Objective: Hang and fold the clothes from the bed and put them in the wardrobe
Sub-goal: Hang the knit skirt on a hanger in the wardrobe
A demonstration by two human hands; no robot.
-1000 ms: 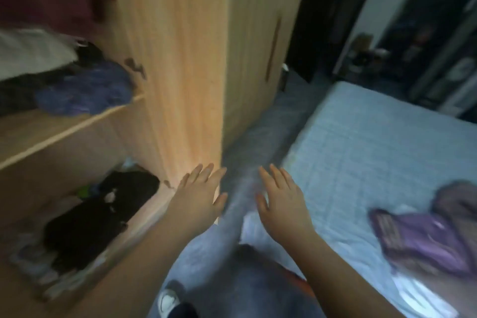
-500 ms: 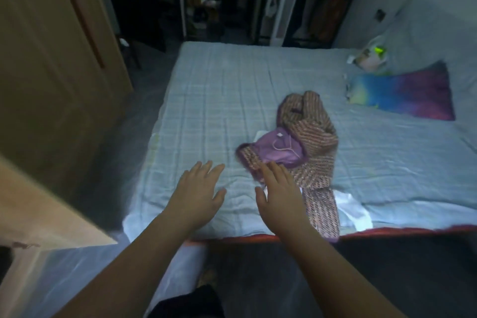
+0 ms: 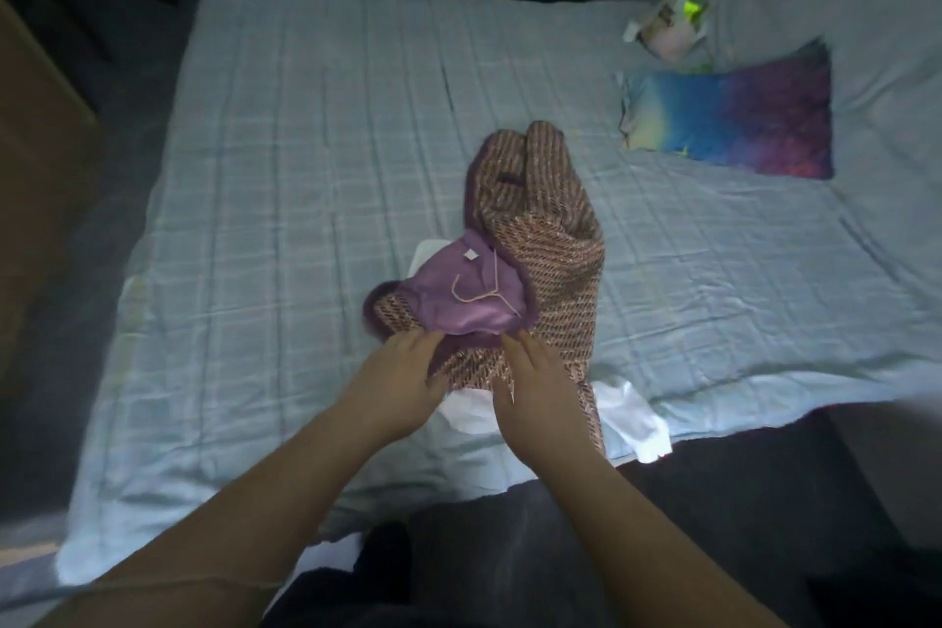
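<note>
A crumpled pink-and-brown striped garment [image 3: 550, 240] with purple lining [image 3: 469, 291] lies on the light blue bed [image 3: 306, 158], near its front edge. A white garment [image 3: 632, 416] lies partly under it. My left hand [image 3: 402, 380] touches the garment's near left edge with straight fingers, and a fold of fabric lies between its fingers and thumb. My right hand [image 3: 535, 388] rests on the striped fabric just to the right, fingers extended. Neither hand is plainly closed round the cloth.
A blue-and-purple pillow [image 3: 729, 117] and a plastic bag [image 3: 673, 20] lie at the bed's far right. The wooden wardrobe side [image 3: 35, 158] stands at the left edge, across a dark strip of floor. Dark furniture lines the far wall.
My view swung from the wardrobe to the bed. Both hands moved forward from above the bed's edge onto the striped garment.
</note>
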